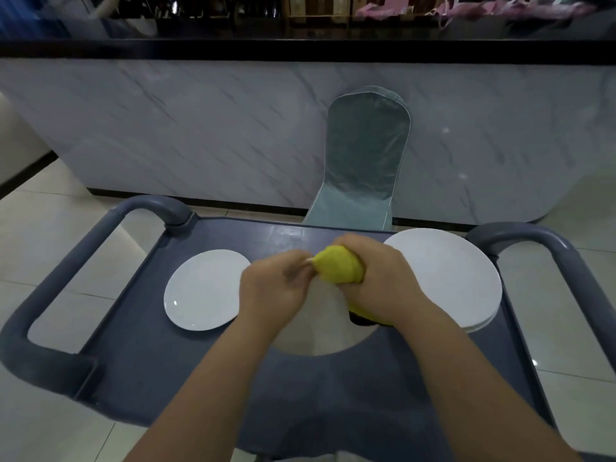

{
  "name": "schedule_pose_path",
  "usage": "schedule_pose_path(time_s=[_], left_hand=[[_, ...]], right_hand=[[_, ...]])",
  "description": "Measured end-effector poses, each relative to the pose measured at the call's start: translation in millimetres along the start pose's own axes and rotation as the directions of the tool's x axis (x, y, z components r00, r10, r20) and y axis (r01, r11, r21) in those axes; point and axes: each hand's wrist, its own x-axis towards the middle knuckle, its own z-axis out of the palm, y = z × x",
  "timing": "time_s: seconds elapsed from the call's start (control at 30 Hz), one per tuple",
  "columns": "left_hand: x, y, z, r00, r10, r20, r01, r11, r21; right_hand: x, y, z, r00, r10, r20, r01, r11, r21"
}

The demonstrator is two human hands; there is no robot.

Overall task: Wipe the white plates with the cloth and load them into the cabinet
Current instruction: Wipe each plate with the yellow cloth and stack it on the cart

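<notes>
Left hand [273, 285]: plate [313, 335]; right hand [383, 278]: cloth [340, 268]

floor: pale glossy tiles [50, 235] catching light lower left and right | grey marble-look counter front [166, 128] running across the middle, black top [300, 48] sitting above | covered chair [365, 155] standing right of centre | grey cart [166, 378] kinda filling the bottom

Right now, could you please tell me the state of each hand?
Left hand: closed, pinching a tip of the yellow cloth.
Right hand: closed, gripping the bunched yellow cloth.
</notes>
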Motion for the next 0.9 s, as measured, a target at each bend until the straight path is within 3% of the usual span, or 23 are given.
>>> schedule_pose_path(time_s=[0.03, 0.07, 0.1, 0.17, 0.2, 0.3, 0.4, 0.5, 0.57, 0.6, 0.63, 0.67, 0.7, 0.73, 0.77, 0.8, 0.87, 0.9], left_hand=[[-1, -2, -2, 0.981, -0.183, -0.062, 0.173, 0.975, -0.142], [-3, -8, -4, 0.924, -0.365, -0.118, 0.319, 0.902, -0.29], [-4, -13, -7, 0.864, -0.482, -0.141, 0.396, 0.827, -0.4], [-2, -15, -13, 0.829, -0.529, -0.18, 0.414, 0.798, -0.438], [0, -11, -16, 0.848, -0.496, -0.189, 0.388, 0.822, -0.416], [10, 8, -29, 0.905, -0.329, -0.269, 0.233, 0.913, -0.335], [17, 21, -38, 0.946, -0.104, -0.308, 0.031, 0.972, -0.233], [17, 34, -23, 0.966, 0.204, -0.162, -0.197, 0.979, 0.056], [14, 35, -11, 0.943, 0.31, -0.122, -0.29, 0.944, 0.155], [14, 32, -11, 0.964, 0.221, -0.146, -0.209, 0.974, 0.089], [13, 28, -12, 0.981, 0.048, -0.19, -0.058, 0.997, -0.047], [11, 23, -15, 0.958, -0.166, -0.235, 0.114, 0.968, -0.223], [8, 18, -13, 0.893, -0.357, -0.274, 0.24, 0.893, -0.381], [5, 14, -10, 0.806, -0.518, -0.287, 0.323, 0.79, -0.521], [1, 15, -4, 0.718, -0.631, -0.293, 0.363, 0.699, -0.616], [-2, 18, 3, 0.653, -0.703, -0.283, 0.393, 0.634, -0.667], [-12, 15, 21, 0.615, -0.761, -0.209, 0.45, 0.555, -0.699], [-17, 11, 27, 0.605, -0.789, -0.108, 0.515, 0.491, -0.702]], right_hand=[[-6, 0, 0, 0.99, 0.114, -0.087, -0.101, 0.984, 0.144], [-14, 2, 1, 0.953, 0.276, -0.125, -0.212, 0.902, 0.375], [-24, 6, 4, 0.897, 0.435, -0.08, -0.309, 0.746, 0.591], [-40, 11, 17, 0.804, 0.592, 0.062, -0.395, 0.452, 0.8], [-43, 9, 22, 0.785, 0.615, 0.079, -0.408, 0.416, 0.813], [-33, -1, 12, 0.81, 0.586, -0.029, -0.326, 0.49, 0.808], [-14, -3, -30, 0.923, 0.35, -0.16, -0.158, 0.725, 0.67], [6, -20, -46, 0.998, -0.053, -0.021, 0.056, 0.969, 0.242], [16, -27, -40, 0.98, -0.193, 0.05, 0.196, 0.979, -0.049], [17, -24, -39, 0.985, -0.174, -0.001, 0.174, 0.981, -0.084], [14, -19, -39, 0.993, -0.083, -0.083, 0.084, 0.996, 0.0], [6, -16, -39, 0.985, 0.083, -0.151, -0.047, 0.973, 0.226], [-5, -9, -34, 0.947, 0.28, -0.155, -0.171, 0.852, 0.495], [-16, -2, -23, 0.902, 0.423, -0.09, -0.24, 0.662, 0.71], [-26, 1, -9, 0.86, 0.509, -0.035, -0.269, 0.51, 0.817], [-31, 1, 4, 0.824, 0.566, -0.016, -0.287, 0.443, 0.849], [-30, -2, 16, 0.762, 0.641, -0.091, -0.289, 0.463, 0.838], [-28, -1, 15, 0.753, 0.636, -0.166, -0.278, 0.537, 0.797]])
